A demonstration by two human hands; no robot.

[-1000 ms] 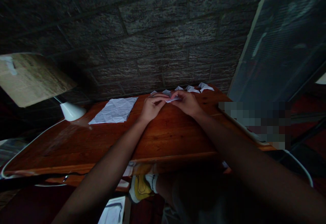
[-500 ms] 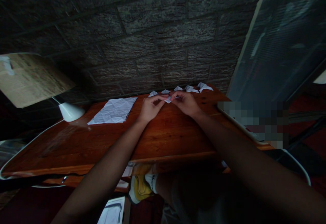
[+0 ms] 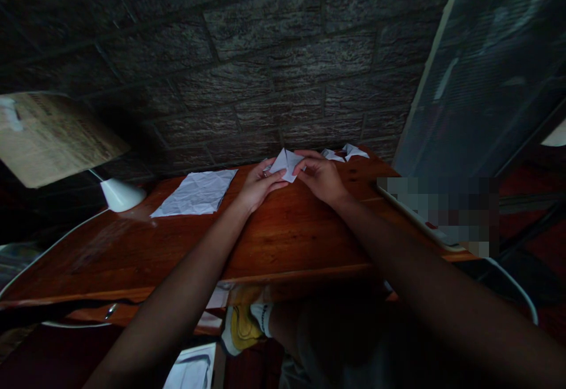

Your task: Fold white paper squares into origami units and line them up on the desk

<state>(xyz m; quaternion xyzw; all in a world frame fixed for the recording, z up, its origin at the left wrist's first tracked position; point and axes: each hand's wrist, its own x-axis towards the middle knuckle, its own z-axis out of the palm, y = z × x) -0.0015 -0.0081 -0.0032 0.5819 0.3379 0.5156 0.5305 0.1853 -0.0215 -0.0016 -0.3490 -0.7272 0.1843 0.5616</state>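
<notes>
Between my two hands is a small folded white paper (image 3: 284, 164), diamond-shaped with creases meeting at its middle. My left hand (image 3: 260, 184) pinches its left side, thumb in front and fingers behind. On the right edge, the thumb and fingers of my right hand (image 3: 322, 175) grip it. Both hands are just above the wooden table (image 3: 283, 241). Behind my right hand, folded paper pieces stand near the wall, one (image 3: 355, 151) at the far right and another (image 3: 332, 155) beside it. My hands and the held paper hide others in that row.
A stack of creased white sheets (image 3: 197, 193) lies left of my hands. Further left stands a lamp with a white base (image 3: 121, 194) and brown shade (image 3: 59, 138). A blurred-out flat object (image 3: 411, 212) rests on the right edge. The stone wall (image 3: 283, 82) borders the table's back.
The held paper has been tilted up and now shows a wide diamond face instead of a small tip. My fingers have shifted to its sides, covering more of the row behind.
</notes>
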